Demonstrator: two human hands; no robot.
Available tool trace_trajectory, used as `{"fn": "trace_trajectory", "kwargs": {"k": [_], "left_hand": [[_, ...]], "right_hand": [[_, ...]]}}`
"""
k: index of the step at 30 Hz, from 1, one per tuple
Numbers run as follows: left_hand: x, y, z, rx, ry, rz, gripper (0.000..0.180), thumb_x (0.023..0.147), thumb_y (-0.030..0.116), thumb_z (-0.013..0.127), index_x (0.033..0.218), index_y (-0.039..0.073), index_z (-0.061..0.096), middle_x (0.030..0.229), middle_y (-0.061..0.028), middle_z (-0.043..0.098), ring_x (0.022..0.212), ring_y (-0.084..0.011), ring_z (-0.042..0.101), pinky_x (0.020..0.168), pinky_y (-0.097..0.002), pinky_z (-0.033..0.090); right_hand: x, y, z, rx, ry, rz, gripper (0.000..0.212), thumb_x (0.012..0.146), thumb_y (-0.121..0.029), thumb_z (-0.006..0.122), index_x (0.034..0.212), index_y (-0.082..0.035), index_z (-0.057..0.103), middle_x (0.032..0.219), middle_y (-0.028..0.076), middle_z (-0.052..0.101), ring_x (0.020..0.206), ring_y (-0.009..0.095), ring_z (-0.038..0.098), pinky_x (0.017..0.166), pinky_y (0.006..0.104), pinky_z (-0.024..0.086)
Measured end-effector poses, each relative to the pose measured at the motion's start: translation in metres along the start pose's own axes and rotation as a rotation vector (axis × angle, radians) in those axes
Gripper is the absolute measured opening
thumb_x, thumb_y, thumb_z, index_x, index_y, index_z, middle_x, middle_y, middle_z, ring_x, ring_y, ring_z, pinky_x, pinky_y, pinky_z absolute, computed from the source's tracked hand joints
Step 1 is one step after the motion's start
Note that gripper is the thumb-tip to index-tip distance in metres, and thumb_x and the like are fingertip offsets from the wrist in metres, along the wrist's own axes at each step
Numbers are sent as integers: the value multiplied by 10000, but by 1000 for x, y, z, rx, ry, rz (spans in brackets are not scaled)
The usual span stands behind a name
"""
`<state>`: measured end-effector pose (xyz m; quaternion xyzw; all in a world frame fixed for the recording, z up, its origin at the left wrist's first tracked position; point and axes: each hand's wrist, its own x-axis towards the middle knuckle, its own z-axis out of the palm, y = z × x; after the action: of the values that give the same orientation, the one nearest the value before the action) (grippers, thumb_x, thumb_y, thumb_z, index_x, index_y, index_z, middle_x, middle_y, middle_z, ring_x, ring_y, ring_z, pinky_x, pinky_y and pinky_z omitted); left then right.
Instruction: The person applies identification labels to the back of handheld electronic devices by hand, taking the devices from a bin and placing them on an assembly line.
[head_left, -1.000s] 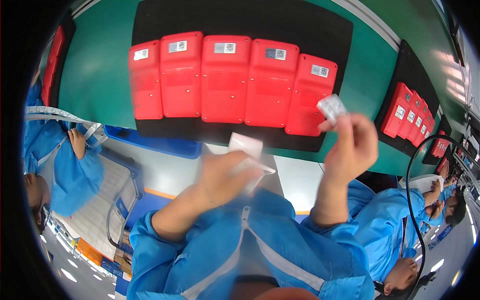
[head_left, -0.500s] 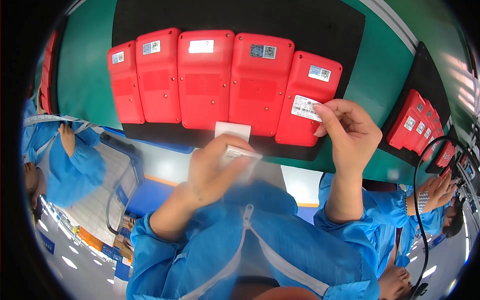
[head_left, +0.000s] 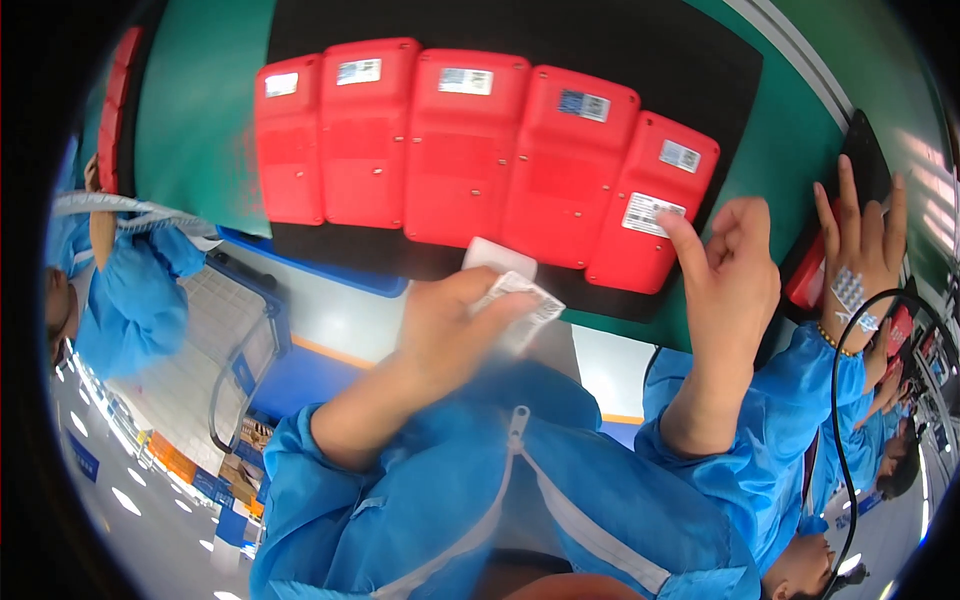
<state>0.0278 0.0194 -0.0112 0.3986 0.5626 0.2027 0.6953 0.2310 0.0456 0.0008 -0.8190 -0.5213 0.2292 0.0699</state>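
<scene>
Several red plastic housings lie side by side in a slightly fanned row, each with a small silvery label at its upper end. The rightmost red housing (head_left: pixel 640 262) also carries a larger white printed label (head_left: pixel 652 214) lower down. At that label's right edge is the thumb of my right hand (head_left: pixel 735 285); the other fingers are bent, apart from the thumb, with nothing visible between them. My left hand (head_left: pixel 450 325), a little blurred, pinches a small stack of white label sheets (head_left: pixel 530 305) below the row. Part of the stack is hidden behind the fingers.
The housings rest on a black mat (head_left: pixel 660 70) over a green table (head_left: pixel 200 110). To the right, a co-worker's hand (head_left: pixel 860 260) reaches over more red housings (head_left: pixel 806 275), near a black cable (head_left: pixel 838 400). Another person in blue (head_left: pixel 130 300) sits at the left.
My right thumb and fingers have parted at the label on the rightmost housing. The label sheets in my left hand have tilted. The whole view has shifted, and the co-worker's hand has come forward.
</scene>
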Motion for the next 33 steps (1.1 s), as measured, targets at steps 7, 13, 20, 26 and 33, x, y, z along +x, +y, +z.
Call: {"fn": "trace_trajectory", "kwargs": {"k": [7,13,20,26,33], "left_hand": [[-3,-2,-7,-273,24,-57,147,779,112,609,884,9,603,703,-67,629,582,-87,587,513,-211,469],[-6,-5,-15,-125,-149,22,158,834,32,504,962,-61,504,693,-130,597,598,-170,622,492,-248,526],[3,-11,-26,143,-200,311,131,771,18,588,887,-38,614,752,-128,640,639,-153,628,574,-206,496],[3,-6,-22,47,-115,196,171,790,16,565,953,-36,571,772,-121,629,659,-144,622,567,-208,481],[4,-7,-20,-232,-107,78,119,833,39,507,924,-37,519,780,-140,600,664,-160,607,589,-234,486]], "right_hand": [[-49,-21,44,1254,-434,-119,168,672,69,662,815,24,586,815,62,552,578,70,531,514,186,422],[-30,-29,40,912,14,-374,80,705,64,637,769,46,592,719,112,608,635,149,586,574,221,474],[9,-33,29,992,-132,38,99,730,11,649,785,52,577,664,67,593,566,106,580,511,191,468],[8,-32,29,930,-146,41,90,726,-1,658,765,38,588,649,60,592,541,93,572,491,183,457],[8,-35,30,890,-109,53,87,731,-22,660,753,29,593,628,52,592,543,86,574,489,179,454]]}}
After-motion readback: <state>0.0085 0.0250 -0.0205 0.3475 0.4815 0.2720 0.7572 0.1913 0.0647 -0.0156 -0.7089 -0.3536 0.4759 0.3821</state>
